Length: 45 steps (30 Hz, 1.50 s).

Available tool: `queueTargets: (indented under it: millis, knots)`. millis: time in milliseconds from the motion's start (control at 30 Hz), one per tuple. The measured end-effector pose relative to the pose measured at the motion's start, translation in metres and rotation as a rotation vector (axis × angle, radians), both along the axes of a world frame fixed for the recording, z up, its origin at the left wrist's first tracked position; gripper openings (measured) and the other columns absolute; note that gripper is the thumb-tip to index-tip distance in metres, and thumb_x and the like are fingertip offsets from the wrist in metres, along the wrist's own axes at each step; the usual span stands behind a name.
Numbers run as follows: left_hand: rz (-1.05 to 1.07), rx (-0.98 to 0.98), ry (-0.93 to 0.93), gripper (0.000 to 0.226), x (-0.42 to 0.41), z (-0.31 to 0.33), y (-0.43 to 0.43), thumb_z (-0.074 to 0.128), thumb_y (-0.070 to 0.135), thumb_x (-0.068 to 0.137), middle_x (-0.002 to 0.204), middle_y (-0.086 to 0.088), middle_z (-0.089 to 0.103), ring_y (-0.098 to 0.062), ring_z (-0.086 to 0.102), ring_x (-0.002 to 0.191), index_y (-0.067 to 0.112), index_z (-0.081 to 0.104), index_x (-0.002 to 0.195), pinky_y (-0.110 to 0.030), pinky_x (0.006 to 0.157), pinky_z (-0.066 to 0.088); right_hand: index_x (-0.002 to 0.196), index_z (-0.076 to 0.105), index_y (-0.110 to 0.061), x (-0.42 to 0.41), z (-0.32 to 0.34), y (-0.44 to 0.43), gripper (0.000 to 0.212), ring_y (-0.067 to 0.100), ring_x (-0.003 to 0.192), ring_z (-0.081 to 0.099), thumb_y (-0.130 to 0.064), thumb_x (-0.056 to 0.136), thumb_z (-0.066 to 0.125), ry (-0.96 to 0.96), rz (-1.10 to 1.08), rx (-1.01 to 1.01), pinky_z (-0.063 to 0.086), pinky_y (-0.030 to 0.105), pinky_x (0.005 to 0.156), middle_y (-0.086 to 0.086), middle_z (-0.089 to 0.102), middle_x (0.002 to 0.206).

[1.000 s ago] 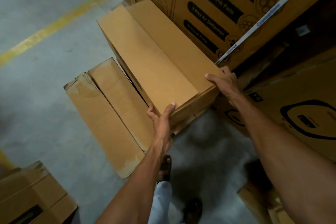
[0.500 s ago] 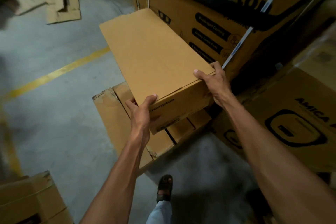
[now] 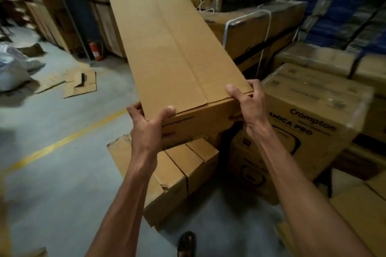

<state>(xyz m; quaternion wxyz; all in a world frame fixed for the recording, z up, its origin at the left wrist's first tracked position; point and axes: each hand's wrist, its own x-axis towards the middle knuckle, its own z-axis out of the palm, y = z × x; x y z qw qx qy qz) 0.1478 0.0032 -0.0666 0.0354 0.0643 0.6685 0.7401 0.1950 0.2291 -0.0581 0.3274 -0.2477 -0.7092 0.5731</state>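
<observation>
Left hand [image 3: 149, 129], right hand [image 3: 248, 104] grip carton [image 3: 177, 52] (closed).

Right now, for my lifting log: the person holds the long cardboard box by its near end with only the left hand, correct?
No: the head view shows both the left hand and the right hand holding the long cardboard box by its near end.
</observation>
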Motion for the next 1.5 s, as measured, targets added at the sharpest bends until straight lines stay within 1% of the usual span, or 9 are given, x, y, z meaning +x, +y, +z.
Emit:
queueTargets:
  millis: [267,400,633,833,1033,1133,1267,1400,1500]
  knots:
    - [-0.273,-0.013,0.163,0.073,0.052,0.049,0.058,0.081,0.051,0.066,0.125,-0.002,0.06,-0.026,0.068,0.107,0.034,0.041,0.125,-0.055,0.073,0.063,0.12,0.052,-0.024,0.125,0.037,0.03,0.043,0.011,0.097,0.064,-0.043,0.089,0.074,0.201,-0.298,0.0,0.058,0.031,0.071,-0.011,0.063,0.108]
    - [-0.488,0.023,0.148,0.069,0.057,0.062,0.102,0.08,0.043,0.071,0.131,-0.006,0.057,-0.027,0.067,0.11,0.031,0.041,0.126,-0.054,0.073,0.063,0.119,0.052,-0.026,0.167,0.04,0.051,0.044,0.012,0.098,0.065,-0.044,0.087,0.075,0.24,-0.456,-0.005,0.06,0.045,0.084,-0.013,0.064,0.107]
    - [-0.765,0.0,0.119,0.061,0.05,0.059,0.187,0.075,0.029,0.089,0.127,-0.002,0.054,-0.024,0.061,0.111,0.024,0.036,0.135,-0.05,0.077,0.063,0.122,0.052,-0.024,0.204,0.029,0.087,0.045,0.017,0.105,0.063,-0.041,0.088,0.076,0.225,-0.728,-0.001,0.056,0.046,0.091,-0.012,0.064,0.11]
    - [-0.902,-0.054,0.086,0.058,0.009,0.04,0.251,0.072,0.025,0.091,0.124,0.001,0.055,-0.022,0.062,0.11,0.02,0.034,0.135,-0.051,0.081,0.063,0.114,0.052,-0.035,0.179,0.007,0.119,0.041,0.019,0.102,0.066,-0.046,0.084,0.077,0.209,-0.838,-0.06,0.059,0.055,0.082,-0.014,0.064,0.109]
    - [-0.969,-0.079,0.053,0.056,-0.057,0.027,0.308,0.073,0.027,0.09,0.123,-0.003,0.056,-0.025,0.062,0.11,0.02,0.036,0.132,-0.053,0.077,0.063,0.121,0.049,-0.027,0.125,0.003,0.155,0.04,0.013,0.093,0.063,-0.04,0.091,0.073,0.156,-0.913,-0.067,0.062,0.057,0.071,-0.014,0.06,0.107]
    - [-0.999,-0.109,0.046,0.057,-0.082,0.025,0.332,0.074,0.031,0.089,0.123,-0.002,0.055,-0.023,0.061,0.11,0.022,0.036,0.131,-0.052,0.076,0.063,0.127,0.047,-0.027,0.103,0.001,0.172,0.045,0.012,0.096,0.06,-0.042,0.092,0.072,0.124,-0.934,-0.095,0.062,0.056,0.071,-0.007,0.058,0.119]
    - [-1.028,-0.147,-0.009,0.054,-0.102,0.019,0.36,0.075,0.031,0.088,0.122,-0.002,0.056,-0.023,0.058,0.111,0.023,0.039,0.127,-0.05,0.071,0.064,0.124,0.047,-0.03,0.085,-0.007,0.194,0.041,0.008,0.093,0.057,-0.042,0.093,0.071,0.076,-0.958,-0.133,0.061,0.059,0.072,-0.017,0.056,0.109]
    - [-1.058,-0.179,-0.078,0.054,-0.113,0.004,0.388,0.075,0.031,0.087,0.121,-0.001,0.054,-0.024,0.057,0.111,0.023,0.039,0.127,-0.052,0.07,0.064,0.129,0.046,-0.03,0.074,-0.016,0.22,0.047,0.016,0.1,0.057,-0.045,0.092,0.071,0.014,-0.964,-0.182,0.061,0.058,0.07,-0.006,0.056,0.125]
    - [-1.073,-0.203,-0.136,0.051,-0.116,-0.007,0.409,0.075,0.029,0.088,0.12,0.002,0.051,-0.024,0.058,0.109,0.026,0.04,0.124,-0.057,0.071,0.062,0.12,0.045,-0.03,0.071,-0.024,0.242,0.038,0.014,0.091,0.056,-0.042,0.094,0.069,-0.046,-0.971,-0.21,0.06,0.062,0.073,-0.012,0.056,0.107]
